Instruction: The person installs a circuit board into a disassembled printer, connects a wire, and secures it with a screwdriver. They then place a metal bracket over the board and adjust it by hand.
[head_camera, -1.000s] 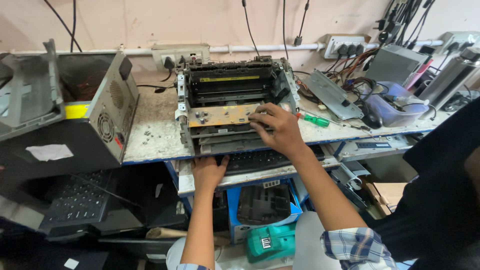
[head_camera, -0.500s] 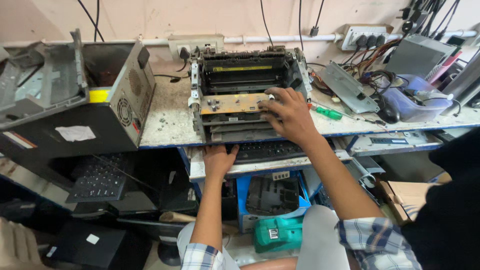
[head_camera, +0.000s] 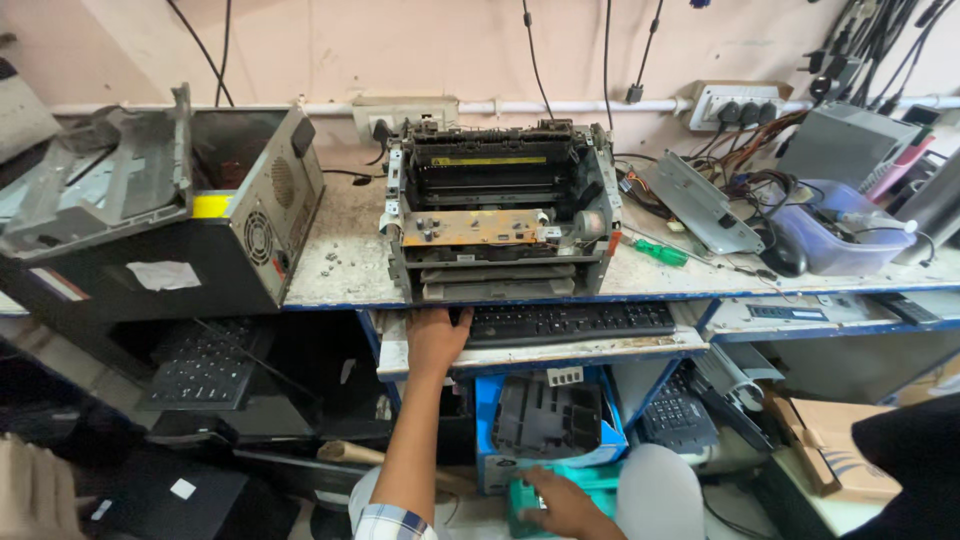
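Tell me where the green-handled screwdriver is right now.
In the head view the screwdriver lies on the workbench, just right of the stripped printer, short of the grey metal plate; neither hand touches it.

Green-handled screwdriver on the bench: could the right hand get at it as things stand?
Probably yes. The right hand is low, on a teal tool under the bench, but the green-handled screwdriver lies in the open right of the stripped printer, nothing covering it. The hand must lift past the keyboard shelf first.

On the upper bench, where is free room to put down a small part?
One bare patch lies between the computer case and the stripped printer, with only a few loose screws. Right of the printer it is crowded: green screwdriver, metal plate, cables, blue tub.
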